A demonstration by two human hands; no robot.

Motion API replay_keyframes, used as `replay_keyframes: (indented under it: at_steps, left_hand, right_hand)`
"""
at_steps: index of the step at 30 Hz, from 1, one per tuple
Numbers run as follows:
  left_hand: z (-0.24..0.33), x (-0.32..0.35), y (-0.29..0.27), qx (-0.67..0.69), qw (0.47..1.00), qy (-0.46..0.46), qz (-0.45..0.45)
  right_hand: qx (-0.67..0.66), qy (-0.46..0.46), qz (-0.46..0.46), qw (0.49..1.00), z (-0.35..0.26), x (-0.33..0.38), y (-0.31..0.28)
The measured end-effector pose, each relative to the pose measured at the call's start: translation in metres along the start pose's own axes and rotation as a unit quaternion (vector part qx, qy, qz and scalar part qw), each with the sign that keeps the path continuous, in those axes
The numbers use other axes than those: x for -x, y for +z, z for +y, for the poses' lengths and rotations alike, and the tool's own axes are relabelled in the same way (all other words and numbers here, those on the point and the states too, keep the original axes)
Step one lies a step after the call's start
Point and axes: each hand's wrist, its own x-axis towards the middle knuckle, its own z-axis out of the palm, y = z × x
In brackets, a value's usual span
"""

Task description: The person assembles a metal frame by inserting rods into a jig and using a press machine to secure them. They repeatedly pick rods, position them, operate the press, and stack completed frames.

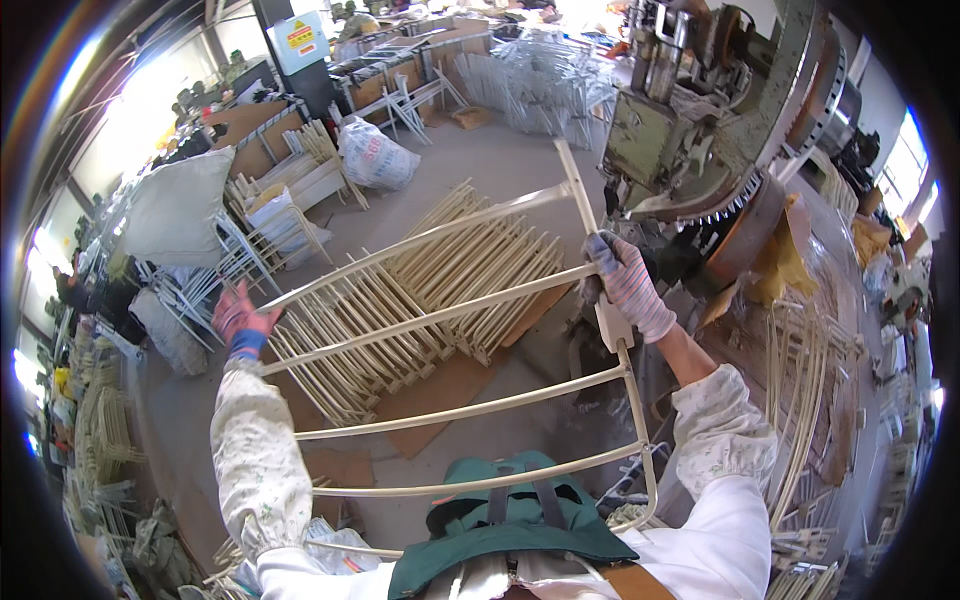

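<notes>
I hold a cream-coloured tubular metal frame (420, 411) with several curved crossbars, spread out in front of my body. My left hand (246, 318), in a reddish glove with a blue cuff, is at the frame's left side by the end of an upper bar; its grip is partly hidden. My right hand (628, 282), in a striped glove with dark fingertips, is closed round the right side rail, just above a flat, wider piece of it. Beyond and below the frame, a stack of similar cream metal parts (470, 270) lies on cardboard on the floor.
A large green machine (655, 140) with a toothed wheel stands close at the right. White sacks (376, 154) and piled metal frames (540, 85) lie farther back. More cream frames (800, 390) lean at the right, and others (105, 425) crowd the left edge.
</notes>
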Motion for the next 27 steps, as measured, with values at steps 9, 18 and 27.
replay_keyframes:
  at_steps: [9, 18, 27]
  left_hand:
    - [0.08, 0.007, 0.024, 0.425, 0.897, 0.048, 0.117]
    - [0.04, 0.035, -0.042, 0.288, 0.955, 0.063, -0.016]
    - [-0.144, 0.159, 0.168, 0.72, 0.478, -0.503, -0.025]
  right_hand:
    - [0.201, -0.145, -0.122, 0.961, -0.071, -0.025, 0.057]
    - [0.043, -0.066, -0.159, 0.984, -0.099, -0.027, 0.082]
    - [0.033, -0.096, -0.113, 0.988, -0.117, -0.01, 0.052]
